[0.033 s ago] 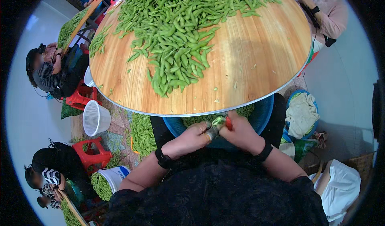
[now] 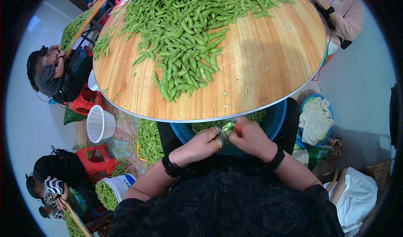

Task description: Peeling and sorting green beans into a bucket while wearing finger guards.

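Observation:
My left hand (image 2: 197,144) is closed at the near edge of the round wooden table (image 2: 273,64), with grey wrapping on its fingertips. It grips a green edamame pod (image 2: 228,126) between the fingers. Against the pod, my right hand (image 2: 254,140) is closed around a small red thing (image 2: 239,130), mostly hidden by the thumb and fingers; its kind cannot be made out. Both hands hover over a blue tub (image 2: 278,125) between my knees, which contains shelled green beans (image 2: 257,116). A large heap of edamame pods (image 2: 184,39) covers the far and middle part of the table.
To the left stand a white basket (image 2: 100,124), a red stool (image 2: 97,161) and a white bucket (image 2: 121,184) of pods. More pods (image 2: 149,140) lie on the floor. A cloth-covered blue tub (image 2: 317,119) sits at right. Other people work at left and far right.
My right hand shifts very slightly, and the pod at my fingertips tilts a little. Less of the red thing shows now. The table and heap stay as they were.

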`<action>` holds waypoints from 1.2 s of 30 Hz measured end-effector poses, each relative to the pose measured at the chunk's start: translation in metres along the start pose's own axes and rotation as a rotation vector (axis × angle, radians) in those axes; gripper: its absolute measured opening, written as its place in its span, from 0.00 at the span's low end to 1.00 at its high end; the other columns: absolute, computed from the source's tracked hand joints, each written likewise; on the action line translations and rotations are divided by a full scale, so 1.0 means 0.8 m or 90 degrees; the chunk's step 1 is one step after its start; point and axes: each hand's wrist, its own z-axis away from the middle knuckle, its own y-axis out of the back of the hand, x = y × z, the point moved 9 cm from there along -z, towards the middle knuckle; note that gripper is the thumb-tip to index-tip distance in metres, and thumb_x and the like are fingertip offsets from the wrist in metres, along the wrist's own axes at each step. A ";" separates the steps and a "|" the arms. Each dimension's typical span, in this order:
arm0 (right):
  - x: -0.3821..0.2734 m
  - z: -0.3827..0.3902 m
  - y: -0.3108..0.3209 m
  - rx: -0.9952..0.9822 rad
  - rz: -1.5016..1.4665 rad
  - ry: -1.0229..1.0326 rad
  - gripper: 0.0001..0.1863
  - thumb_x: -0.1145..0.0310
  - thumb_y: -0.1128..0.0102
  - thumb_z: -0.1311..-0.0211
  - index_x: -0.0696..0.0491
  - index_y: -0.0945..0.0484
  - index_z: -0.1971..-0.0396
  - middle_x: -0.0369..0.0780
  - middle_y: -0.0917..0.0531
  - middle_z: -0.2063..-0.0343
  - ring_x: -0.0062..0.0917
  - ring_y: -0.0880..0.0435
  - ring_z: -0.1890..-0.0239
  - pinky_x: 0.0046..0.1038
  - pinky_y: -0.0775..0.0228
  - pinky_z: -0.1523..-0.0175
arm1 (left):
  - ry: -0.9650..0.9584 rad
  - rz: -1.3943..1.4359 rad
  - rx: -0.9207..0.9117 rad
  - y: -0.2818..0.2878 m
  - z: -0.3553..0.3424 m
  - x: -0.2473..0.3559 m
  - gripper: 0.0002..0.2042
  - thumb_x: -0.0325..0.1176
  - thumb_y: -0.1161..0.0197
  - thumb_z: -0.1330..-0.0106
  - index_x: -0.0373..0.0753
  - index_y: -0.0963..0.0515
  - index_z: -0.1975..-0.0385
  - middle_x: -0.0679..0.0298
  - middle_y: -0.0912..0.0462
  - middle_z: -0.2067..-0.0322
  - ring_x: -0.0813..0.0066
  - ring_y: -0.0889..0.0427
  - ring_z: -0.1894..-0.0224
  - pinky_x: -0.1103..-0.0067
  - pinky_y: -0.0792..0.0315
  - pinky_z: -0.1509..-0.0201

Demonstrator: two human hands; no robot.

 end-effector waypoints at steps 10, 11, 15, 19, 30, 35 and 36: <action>0.065 -0.020 -0.007 -0.017 0.126 -0.007 0.15 0.62 0.46 0.47 0.61 0.28 0.76 0.53 0.23 0.76 0.49 0.22 0.69 0.43 0.31 0.61 | -0.020 -0.270 0.002 0.010 -0.010 -0.016 0.10 0.32 0.46 0.40 0.34 0.28 0.61 0.45 0.23 0.69 0.46 0.23 0.60 0.67 0.29 0.58; 0.066 -0.019 -0.012 -0.049 0.084 -0.011 0.13 0.63 0.46 0.47 0.61 0.28 0.73 0.53 0.24 0.76 0.47 0.23 0.70 0.41 0.31 0.62 | 0.002 -0.289 -0.016 0.009 -0.011 -0.020 0.12 0.33 0.47 0.38 0.36 0.28 0.57 0.47 0.22 0.66 0.48 0.22 0.57 0.69 0.28 0.55; 0.042 -0.014 -0.021 -0.125 -0.017 -0.045 0.12 0.67 0.46 0.45 0.60 0.29 0.68 0.52 0.25 0.78 0.43 0.23 0.75 0.35 0.31 0.67 | -0.038 -0.323 0.008 0.009 -0.016 -0.015 0.14 0.31 0.47 0.39 0.38 0.28 0.54 0.48 0.22 0.62 0.47 0.24 0.55 0.68 0.29 0.53; 0.011 -0.002 -0.023 -0.050 0.062 0.076 0.10 0.70 0.47 0.45 0.58 0.35 0.67 0.52 0.25 0.80 0.47 0.24 0.78 0.40 0.31 0.73 | -0.091 -0.179 0.110 0.013 -0.031 -0.035 0.16 0.26 0.51 0.40 0.38 0.29 0.52 0.55 0.23 0.57 0.58 0.26 0.49 0.72 0.32 0.47; 0.002 0.014 0.007 -0.065 0.301 0.003 0.09 0.71 0.48 0.45 0.59 0.36 0.68 0.49 0.24 0.83 0.44 0.21 0.78 0.40 0.28 0.75 | -0.179 -0.291 0.072 0.000 -0.039 -0.010 0.19 0.24 0.51 0.42 0.35 0.33 0.49 0.48 0.25 0.55 0.54 0.26 0.50 0.70 0.32 0.47; -0.073 0.010 0.040 -0.026 0.246 0.127 0.09 0.72 0.45 0.46 0.58 0.34 0.68 0.48 0.26 0.85 0.46 0.23 0.80 0.40 0.31 0.76 | -0.211 -0.202 0.051 0.018 0.004 0.022 0.12 0.31 0.48 0.37 0.37 0.29 0.55 0.48 0.23 0.64 0.49 0.23 0.58 0.67 0.29 0.55; -0.098 -0.001 0.053 -0.016 0.241 0.146 0.09 0.72 0.45 0.46 0.57 0.34 0.68 0.48 0.26 0.85 0.46 0.23 0.79 0.40 0.31 0.77 | -0.192 -0.181 0.088 0.032 0.019 0.024 0.12 0.31 0.48 0.37 0.37 0.29 0.55 0.49 0.23 0.64 0.50 0.23 0.59 0.68 0.29 0.56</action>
